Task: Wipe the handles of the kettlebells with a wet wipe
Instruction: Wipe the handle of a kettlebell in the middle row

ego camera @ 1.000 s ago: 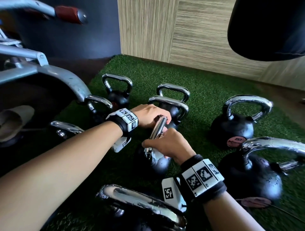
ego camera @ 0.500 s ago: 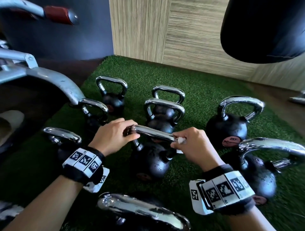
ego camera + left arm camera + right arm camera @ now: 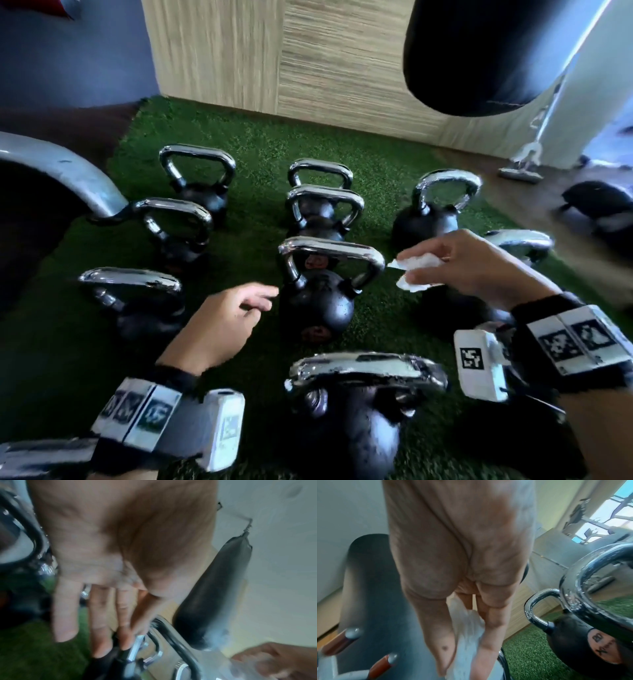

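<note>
Right hand (image 3: 469, 263) raised just beside the right end of the centre kettlebell's handle (image 3: 330, 248), fingers curled round a crumpled white wet wipe (image 3: 416, 270), wipe clear of the chrome and not touching it. Left hand (image 3: 222, 322) low beside the same centre kettlebell (image 3: 317, 305), fingers loosely extended and holding nothing; fingertips (image 3: 101, 649) near the black body in the left wrist view, contact impossible to confirm through the blur. Kettlebells standing upright in rough rows on the green turf mat (image 3: 260, 144), the centre one about mid-mat, others toward its far edge by the wood panel wall (image 3: 308, 58), along its left edge by a grey metal frame (image 3: 68, 171) and its right edge, and one at the near edge (image 3: 363, 404). Black punching bag (image 3: 496, 51) hanging over the far right corner. Likely between handles, with no way to tell from here which are already wiped. Main risk: skipping a handle or doing one twice, given so many alike and tightly packed. Also possible: knuckles knocked against a neighbouring handle when reaching into the crowded middle; a bell tipped onto the next if pulled by the handle without the free hand steadying it; the bunched wipe touching only the top bar, leaving the side legs of a handle untouched.
</note>
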The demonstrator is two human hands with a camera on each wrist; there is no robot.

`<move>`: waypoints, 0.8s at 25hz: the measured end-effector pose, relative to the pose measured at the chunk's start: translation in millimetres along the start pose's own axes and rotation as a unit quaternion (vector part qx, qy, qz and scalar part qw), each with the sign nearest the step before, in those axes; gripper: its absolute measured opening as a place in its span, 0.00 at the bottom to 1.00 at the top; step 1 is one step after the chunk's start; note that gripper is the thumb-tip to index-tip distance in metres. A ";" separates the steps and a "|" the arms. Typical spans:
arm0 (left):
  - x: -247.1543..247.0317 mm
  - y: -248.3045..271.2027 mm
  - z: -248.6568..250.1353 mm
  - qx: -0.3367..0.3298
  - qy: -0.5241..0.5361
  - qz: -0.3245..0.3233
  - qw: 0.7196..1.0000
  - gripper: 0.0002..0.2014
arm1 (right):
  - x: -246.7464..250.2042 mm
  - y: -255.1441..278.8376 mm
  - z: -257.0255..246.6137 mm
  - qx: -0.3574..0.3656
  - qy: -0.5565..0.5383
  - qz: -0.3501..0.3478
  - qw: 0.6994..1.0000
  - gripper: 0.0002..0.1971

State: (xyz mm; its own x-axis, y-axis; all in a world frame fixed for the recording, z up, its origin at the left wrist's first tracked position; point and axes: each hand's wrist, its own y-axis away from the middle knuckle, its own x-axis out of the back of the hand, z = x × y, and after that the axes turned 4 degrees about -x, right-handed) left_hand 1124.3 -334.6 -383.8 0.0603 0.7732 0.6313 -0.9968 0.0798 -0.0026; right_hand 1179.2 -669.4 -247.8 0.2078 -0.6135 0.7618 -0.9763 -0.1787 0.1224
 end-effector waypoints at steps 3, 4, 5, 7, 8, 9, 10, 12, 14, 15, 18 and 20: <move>-13.0 5.9 5.5 -0.012 0.005 -0.084 0.996 0.26 | -9.3 53.1 -20.2 -0.038 -0.030 0.016 0.999 0.15; -17.6 7.5 12.3 -0.019 0.009 -0.079 0.997 0.26 | -12.5 70.3 -28.3 -0.050 -0.043 0.041 0.997 0.14; -20.1 12.1 20.2 -0.018 0.020 -0.066 0.997 0.26 | -14.8 85.2 -36.3 -0.054 -0.056 0.067 0.995 0.13; -31.2 22.8 24.7 -0.001 0.052 -0.051 0.997 0.27 | -18.3 111.8 -45.2 -0.054 -0.087 0.102 0.990 0.13; -34.7 32.7 24.7 0.012 0.075 -0.051 0.996 0.28 | -22.1 126.1 -51.1 -0.049 -0.105 0.103 0.988 0.12; -36.9 42.2 26.4 0.025 0.089 -0.050 0.994 0.29 | -26.2 139.0 -57.2 -0.042 -0.107 0.106 0.988 0.12; -40.9 52.9 26.8 0.032 0.096 -0.060 0.993 0.29 | -31.2 148.4 -56.1 -0.028 -0.089 0.117 0.989 0.12; -53.4 74.8 24.7 0.047 0.098 -0.118 0.987 0.25 | -39.6 159.7 -43.8 0.001 -0.036 0.158 0.987 0.13; -59.4 87.8 28.6 0.061 0.094 -0.138 0.984 0.19 | -46.5 166.7 -27.8 0.028 -0.015 0.211 0.977 0.14; -61.8 89.3 25.4 0.068 0.092 -0.143 0.983 0.20 | -52.0 168.0 -22.5 0.039 -0.015 0.228 0.973 0.13; -71.1 91.6 24.9 0.055 0.120 -0.138 0.982 0.37 | -68.4 170.1 -16.4 0.097 -0.033 0.250 0.963 0.12; -84.0 94.7 31.3 0.046 0.116 -0.105 0.987 0.37 | -77.4 163.7 -15.4 0.140 -0.046 0.269 0.952 0.12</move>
State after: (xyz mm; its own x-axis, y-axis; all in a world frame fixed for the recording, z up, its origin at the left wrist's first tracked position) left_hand 1023.2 -411.8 -412.8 0.2657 0.8701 0.4152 -0.9610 0.2045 0.1864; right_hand 1002.4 -639.4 -276.9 -0.2998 -0.7371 0.6056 -0.8912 -0.0101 -0.4535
